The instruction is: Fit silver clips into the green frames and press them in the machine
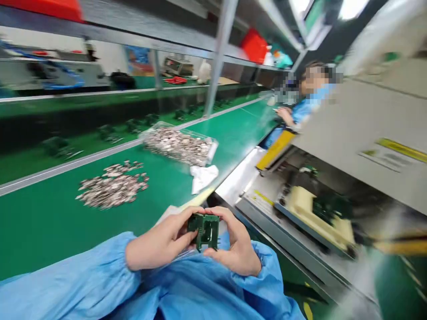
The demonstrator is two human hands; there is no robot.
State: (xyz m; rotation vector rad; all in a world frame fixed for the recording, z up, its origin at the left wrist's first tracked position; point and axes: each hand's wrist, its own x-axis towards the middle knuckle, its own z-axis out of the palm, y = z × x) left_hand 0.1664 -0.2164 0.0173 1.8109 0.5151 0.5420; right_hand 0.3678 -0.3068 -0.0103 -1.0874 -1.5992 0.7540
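Observation:
Between my two hands, close to my body, is a dark green plastic housing (pixel 210 226) with square openings and thin prongs at its lower edge. My left hand (pixel 163 238) grips its left side, thumb in front and fingers over the top. On the other side my right hand (pixel 235 244) curls round it, fingers at the top and thumb beneath. Beyond them, a loose pile of small metal pieces (pixel 113 186) lies on the green bench top (pixel 40 213). Behind it a clear plastic tray (pixel 213 149) is heaped with similar pieces.
A crumpled white cloth (pixel 203 178) lies by the tray. To my right stands a machine (pixel 367 129) with a cream-coloured fixture (pixel 300 206). Several dark green parts (pixel 106 133) line the strip behind the metal rail (pixel 73 164). A person in a blue sleeve (pixel 310 106) works further along.

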